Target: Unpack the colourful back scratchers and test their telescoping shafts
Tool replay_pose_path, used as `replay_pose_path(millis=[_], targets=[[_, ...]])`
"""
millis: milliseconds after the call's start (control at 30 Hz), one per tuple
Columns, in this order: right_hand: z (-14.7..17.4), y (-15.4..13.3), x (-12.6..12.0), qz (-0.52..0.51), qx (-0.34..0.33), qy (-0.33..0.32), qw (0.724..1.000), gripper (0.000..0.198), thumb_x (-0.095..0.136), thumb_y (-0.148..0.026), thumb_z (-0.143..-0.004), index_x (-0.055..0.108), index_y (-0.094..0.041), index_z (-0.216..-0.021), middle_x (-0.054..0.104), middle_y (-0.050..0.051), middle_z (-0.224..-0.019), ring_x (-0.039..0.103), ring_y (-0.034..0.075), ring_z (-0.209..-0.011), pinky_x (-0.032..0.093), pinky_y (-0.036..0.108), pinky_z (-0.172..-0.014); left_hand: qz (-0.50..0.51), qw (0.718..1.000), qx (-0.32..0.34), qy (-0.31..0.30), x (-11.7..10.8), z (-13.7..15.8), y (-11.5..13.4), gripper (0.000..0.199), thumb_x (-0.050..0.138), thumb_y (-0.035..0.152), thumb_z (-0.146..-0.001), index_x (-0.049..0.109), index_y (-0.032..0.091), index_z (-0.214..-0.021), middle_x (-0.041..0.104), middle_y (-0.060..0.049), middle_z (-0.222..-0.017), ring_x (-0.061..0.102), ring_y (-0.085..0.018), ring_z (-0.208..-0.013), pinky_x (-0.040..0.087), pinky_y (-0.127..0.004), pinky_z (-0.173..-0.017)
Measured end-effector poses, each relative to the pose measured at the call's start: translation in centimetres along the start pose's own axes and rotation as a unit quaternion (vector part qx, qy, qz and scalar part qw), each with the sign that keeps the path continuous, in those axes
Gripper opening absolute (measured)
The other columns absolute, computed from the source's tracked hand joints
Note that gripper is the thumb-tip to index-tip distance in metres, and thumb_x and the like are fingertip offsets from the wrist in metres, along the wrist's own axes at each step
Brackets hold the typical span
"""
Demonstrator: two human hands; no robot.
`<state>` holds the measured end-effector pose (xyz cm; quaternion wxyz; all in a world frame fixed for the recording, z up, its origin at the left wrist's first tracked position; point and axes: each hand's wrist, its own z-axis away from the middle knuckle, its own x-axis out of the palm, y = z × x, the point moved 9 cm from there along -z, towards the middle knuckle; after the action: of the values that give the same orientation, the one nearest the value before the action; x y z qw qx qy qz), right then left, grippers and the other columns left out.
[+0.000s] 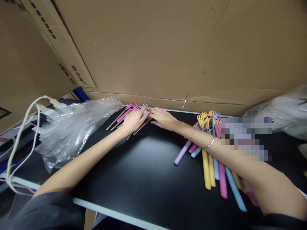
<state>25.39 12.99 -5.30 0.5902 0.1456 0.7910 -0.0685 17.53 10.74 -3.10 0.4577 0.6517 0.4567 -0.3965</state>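
Observation:
Near the back edge of the black table, several back scratchers with pink and blue claw heads and thin metal rods lie side by side. My left hand rests over this row, its fingers closed around a purple back scratcher that is mostly covered. My right hand meets it fingertip to fingertip, fingers bent and pressed together; what they grip is hidden. Under my right forearm lies a second pile of back scratchers, with yellow, pink, blue and purple handles pointing toward me.
Clear plastic bags lie in a stack at the left, beside a pale looped cable. A large cardboard box walls off the back. More plastic wrapping sits at the right. Part of the right side is blurred by pixel blocks.

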Motion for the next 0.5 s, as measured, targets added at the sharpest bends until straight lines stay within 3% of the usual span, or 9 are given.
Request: replay_pose_path(millis=[167, 267, 367, 500], targets=[[3.2, 2.9, -3.0, 0.034, 0.098, 0.030, 0.994, 0.019, 0.047, -0.021, -0.090, 0.063, -0.017, -0.099, 0.062, 0.010, -0.099, 0.050, 0.024, -0.099, 0.038, 0.036, -0.083, -0.011, 0.999, 0.023, -0.029, 1.9, -1.0, 2.5, 0.039, 0.028, 0.041, -0.099, 0.058, 0.026, -0.119, 0.070, -0.003, -0.092, 0.063, -0.021, -0.096, 0.048, -0.031, -0.080], [5.4, 4.1, -5.2, 0.051, 0.148, 0.050, 0.986, 0.021, 0.044, -0.022, -0.090, 0.063, -0.018, -0.097, 0.062, 0.011, -0.098, 0.050, 0.025, -0.099, 0.038, 0.038, -0.085, -0.067, 0.995, 0.054, -0.042, 4.0, -2.0, 3.4, 0.039, 0.033, 0.037, -0.098, 0.057, 0.022, -0.125, 0.064, -0.008, -0.119, 0.051, -0.024, -0.119, 0.044, -0.037, -0.095], [7.2, 4.4, -7.0, 0.039, 0.173, 0.070, 0.982, 0.021, 0.044, -0.023, -0.089, 0.061, -0.018, -0.100, 0.060, 0.011, -0.100, 0.051, 0.026, -0.100, 0.039, 0.040, -0.087, -0.078, 0.992, 0.074, -0.060, 5.9, -2.6, 3.1, 0.044, 0.040, 0.032, -0.095, 0.048, 0.017, -0.136, 0.045, -0.010, -0.144, 0.034, -0.026, -0.134, 0.032, -0.041, -0.110], [9.4, 4.6, -8.9, -0.022, 0.184, 0.109, 0.977, 0.026, 0.035, -0.017, -0.089, 0.057, -0.019, -0.103, 0.058, 0.011, -0.102, 0.052, 0.024, -0.100, 0.042, 0.038, -0.090, -0.082, 0.991, 0.068, -0.080, 6.9, -3.4, 1.3, 0.050, 0.034, 0.019, -0.093, 0.039, 0.022, -0.143, 0.031, -0.008, -0.153, 0.026, -0.026, -0.140, 0.025, -0.045, -0.114]])
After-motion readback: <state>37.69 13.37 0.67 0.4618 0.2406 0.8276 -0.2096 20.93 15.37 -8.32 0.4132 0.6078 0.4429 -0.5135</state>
